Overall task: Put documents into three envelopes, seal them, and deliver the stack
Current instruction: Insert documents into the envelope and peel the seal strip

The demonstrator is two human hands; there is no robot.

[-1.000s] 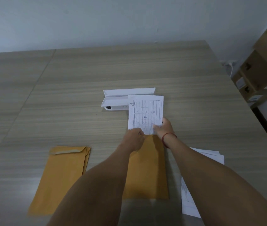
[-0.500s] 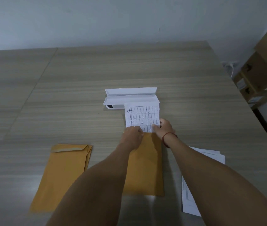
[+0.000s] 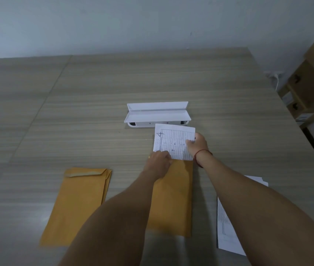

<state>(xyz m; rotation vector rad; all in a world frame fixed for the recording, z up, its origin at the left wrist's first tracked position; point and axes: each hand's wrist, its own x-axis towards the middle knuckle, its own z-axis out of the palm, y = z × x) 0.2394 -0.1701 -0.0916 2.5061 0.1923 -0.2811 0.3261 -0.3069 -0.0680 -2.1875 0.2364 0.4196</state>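
Note:
A brown envelope (image 3: 173, 196) lies lengthwise in front of me on the wooden table (image 3: 94, 104). A printed white document (image 3: 173, 141) sticks out of its far, open end. My left hand (image 3: 159, 163) pinches the envelope's mouth at the left corner. My right hand (image 3: 197, 145), with a red string at the wrist, grips the document's right edge. To the left lie more brown envelopes (image 3: 79, 202), stacked, flap end away from me. A pile of white documents (image 3: 229, 227) lies at the right, partly under my right forearm.
A white open case (image 3: 157, 115) sits just beyond the document. Cardboard boxes (image 3: 311, 81) stand on a wooden rack off the table's right edge. A wall closes off the far side.
The document has slid further into the envelope, with less of it showing. My right hand has shifted up along the sheet's right edge.

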